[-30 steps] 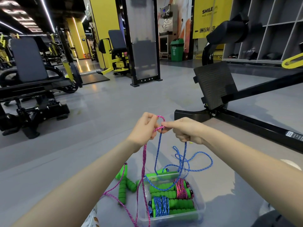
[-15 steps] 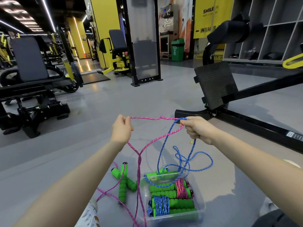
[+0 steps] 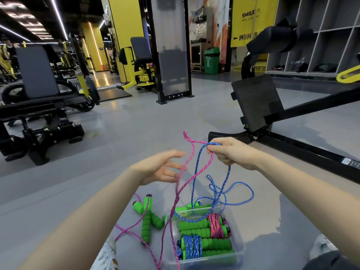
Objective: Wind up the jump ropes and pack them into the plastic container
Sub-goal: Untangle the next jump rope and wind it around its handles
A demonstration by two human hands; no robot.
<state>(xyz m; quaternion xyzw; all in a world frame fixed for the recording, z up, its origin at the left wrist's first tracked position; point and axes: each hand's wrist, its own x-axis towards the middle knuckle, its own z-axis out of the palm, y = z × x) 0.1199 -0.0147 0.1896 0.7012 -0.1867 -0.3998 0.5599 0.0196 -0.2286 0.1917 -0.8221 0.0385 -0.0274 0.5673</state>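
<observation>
My right hand grips a pink rope and a blue rope together, above the floor. My left hand hangs open just left of the ropes, fingers spread, holding nothing. The pink rope runs down to two green foam handles lying on the floor. The blue rope loops down to green handles at the far edge of the clear plastic container. Inside the container lie two wound ropes with green handles, one pink and one blue.
A black machine frame with a footplate lies close on the right. A black bench machine stands at the left. My white shoes show at the bottom. Grey floor stretches ahead.
My left hand has let go of the pink rope and opened. The stretched pink span has gone slack and now hangs from my right hand.
</observation>
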